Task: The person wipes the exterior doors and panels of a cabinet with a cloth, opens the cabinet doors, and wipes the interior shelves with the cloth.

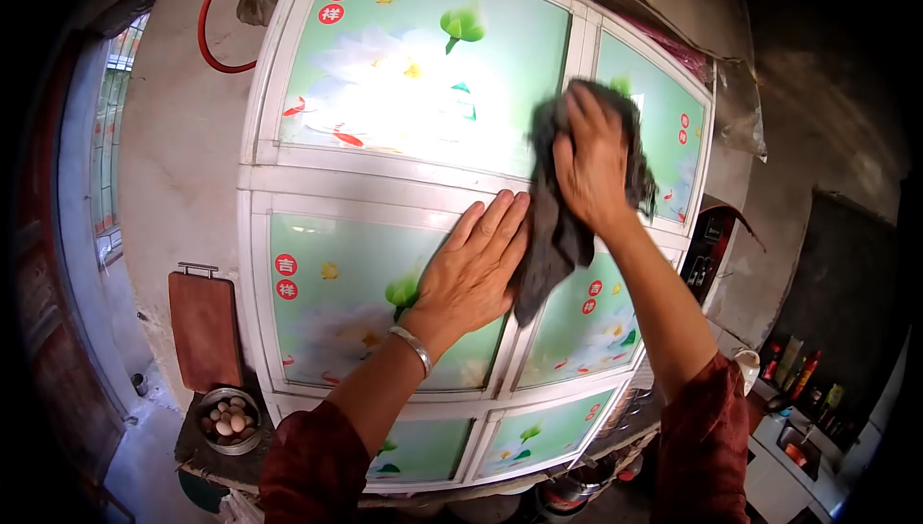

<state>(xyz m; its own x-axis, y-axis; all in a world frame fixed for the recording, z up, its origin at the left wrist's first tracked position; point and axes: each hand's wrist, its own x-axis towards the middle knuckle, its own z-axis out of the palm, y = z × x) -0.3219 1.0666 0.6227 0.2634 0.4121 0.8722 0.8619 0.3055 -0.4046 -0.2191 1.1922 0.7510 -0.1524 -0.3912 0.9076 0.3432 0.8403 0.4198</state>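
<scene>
A tall white-framed cabinet [385, 180] with green lotus-printed panels fills the middle of the view. My right hand [594, 163] presses a dark grey cloth [553, 255] against the upper part of the cabinet, near the frame between the two upper panels. The cloth hangs down past the middle rail, and its edges are slightly blurred. My left hand [473, 269] lies flat on the cabinet just below the middle rail, fingers stretched upward, beside the hanging cloth. A silver bracelet [411, 351] circles my left wrist.
At the lower left, a bowl of eggs [229, 421] stands below a wooden cutting board [205, 332] leaning on the wall. A red hose [204, 29] curves beside the cabinet's upper left. Several bottles [796, 370] stand on a counter at the right.
</scene>
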